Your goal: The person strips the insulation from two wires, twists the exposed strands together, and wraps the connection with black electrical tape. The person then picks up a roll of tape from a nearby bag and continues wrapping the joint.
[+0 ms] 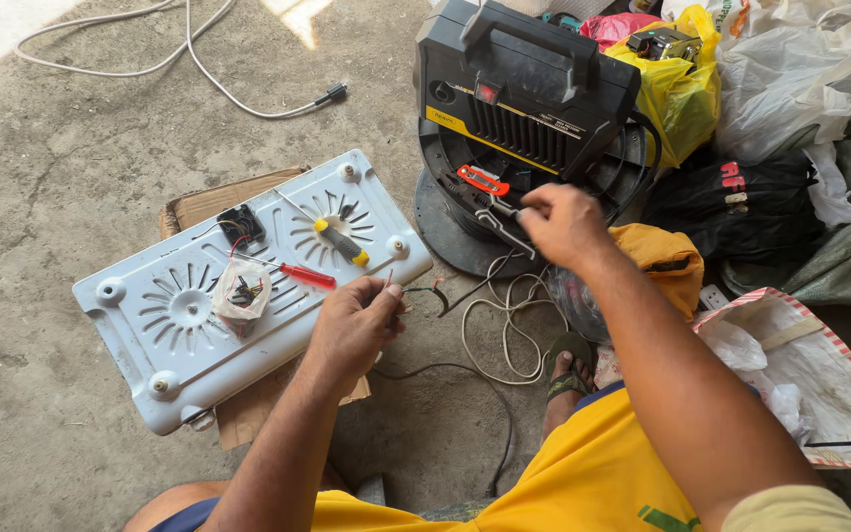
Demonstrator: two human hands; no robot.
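On the concrete floor, beside the upturned white appliance base [199, 305], the left hand [355, 325] pinches a dark wire [442, 299] between closed fingertips. The right hand [561, 225], fingers closed on a metal tool [500, 219], works at the black unit [524, 94]. This looks like a wire-joining step; bringing wire and tool together would need steady aim.

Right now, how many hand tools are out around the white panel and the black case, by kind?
Screwdrivers: 2, yellow-handled and red-handled, both on the white panel
Pliers: 1, red-handled, by the black case
Total: 3
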